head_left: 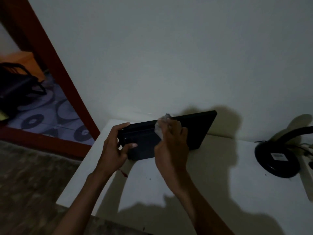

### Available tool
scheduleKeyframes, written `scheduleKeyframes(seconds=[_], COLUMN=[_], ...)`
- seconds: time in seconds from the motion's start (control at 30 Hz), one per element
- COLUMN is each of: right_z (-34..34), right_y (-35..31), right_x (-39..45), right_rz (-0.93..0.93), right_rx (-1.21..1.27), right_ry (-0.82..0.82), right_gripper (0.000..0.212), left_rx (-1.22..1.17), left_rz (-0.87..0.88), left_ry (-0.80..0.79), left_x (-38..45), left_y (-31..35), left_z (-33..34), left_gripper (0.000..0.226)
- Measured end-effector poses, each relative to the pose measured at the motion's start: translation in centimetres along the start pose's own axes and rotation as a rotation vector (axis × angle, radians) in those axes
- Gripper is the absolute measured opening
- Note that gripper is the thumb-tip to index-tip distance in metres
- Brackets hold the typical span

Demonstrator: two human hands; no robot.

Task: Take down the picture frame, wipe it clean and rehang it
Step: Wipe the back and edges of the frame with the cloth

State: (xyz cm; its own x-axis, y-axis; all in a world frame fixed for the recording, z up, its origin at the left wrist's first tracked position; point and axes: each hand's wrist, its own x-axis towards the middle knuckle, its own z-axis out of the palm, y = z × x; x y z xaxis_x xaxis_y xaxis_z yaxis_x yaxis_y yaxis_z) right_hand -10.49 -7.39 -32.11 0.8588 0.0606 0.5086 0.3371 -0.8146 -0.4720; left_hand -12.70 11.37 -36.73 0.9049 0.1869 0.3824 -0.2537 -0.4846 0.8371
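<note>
Rigid, light, likely glazed picture frame (pixel 194 131) propped on bench (pixel 211 175): left hand (pixel 113 148) grip pinches its end edge, right hand (pixel 172 141) presses a cloth (pixel 160 126) against it.

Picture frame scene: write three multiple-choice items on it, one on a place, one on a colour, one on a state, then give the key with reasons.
1. Where is the picture frame?
A. hanging on the wall
B. over the white table, held
C. on the floor

2. What colour is the lamp base at the table's right end?
A. black
B. red
C. white

3. What is the right hand doing?
A. hanging idle
B. pressing a light cloth to the frame
C. holding the lamp

Key:
1 B: the left hand grips the frame's left end above the white table, and the wall behind is bare.
2 A: the round base is black against the white top.
3 B: the cloth shows between its fingers at the frame's top edge.
</note>
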Motion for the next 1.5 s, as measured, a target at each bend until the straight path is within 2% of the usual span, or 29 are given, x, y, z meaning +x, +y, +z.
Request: scheduleKeyframes(seconds=[0.07, 0.23, 0.37, 0.47, 0.63, 0.77, 0.83, 1.0, 1.3, 1.5], right_z=[-0.5, -2.5, -2.4, -2.6, -3.0, -2.8, -2.9, -1.9, -2.6, -3.7], right_y=[1.5, 5.9, 5.0, 5.5, 5.2, 5.3, 4.9, 2.7, 6.0, 9.9], right_x=[0.3, 2.3, 1.8, 1.9, 1.7, 1.1, 0.7, -0.7, 2.5, 4.0], right_rz=[-0.005, 0.144, 0.063, 0.044, 0.061, 0.077, 0.061, -0.111, -0.019, 0.082], right_rx=[0.032, 0.096, 0.042, 0.086, 0.088, 0.167, 0.190, 0.157, 0.046, 0.017], right_ry=[-0.004, 0.060, -0.008, -0.022, 0.016, 0.002, -0.038, -0.249, -0.109, -0.107], right_gripper=[0.072, 0.067, 0.060, 0.060, 0.062, 0.066, 0.067, 0.064, 0.052, 0.052], left_rx=[0.015, 0.013, 0.067, 0.303, 0.889, 1.025, 1.055, 1.066, 1.010, 0.995], left_rz=[0.003, -0.008, 0.010, 0.074, 0.136, 0.043, 0.036, 0.037, -0.027, -0.033], left_ry=[0.008, 0.012, 0.014, 0.045, 0.000, 0.009, 0.016, -0.005, -0.014, -0.013], left_x=[-0.1, 0.2, 0.0, 0.3, 0.9, 1.2, 1.0, 1.9, 3.2, 3.3], left_y=[-0.1, -0.5, 0.1, 1.3, 5.2, 7.1, 7.0, 6.8, 7.2, 7.2], left_z=[0.0, 0.0, 0.0, -0.1, 2.5, 5.2, 5.3, 4.9, 4.6, 4.6], left_gripper=[0.066, 0.065, 0.064, 0.068, 0.078, 0.076, 0.074, 0.071, 0.068, 0.067])
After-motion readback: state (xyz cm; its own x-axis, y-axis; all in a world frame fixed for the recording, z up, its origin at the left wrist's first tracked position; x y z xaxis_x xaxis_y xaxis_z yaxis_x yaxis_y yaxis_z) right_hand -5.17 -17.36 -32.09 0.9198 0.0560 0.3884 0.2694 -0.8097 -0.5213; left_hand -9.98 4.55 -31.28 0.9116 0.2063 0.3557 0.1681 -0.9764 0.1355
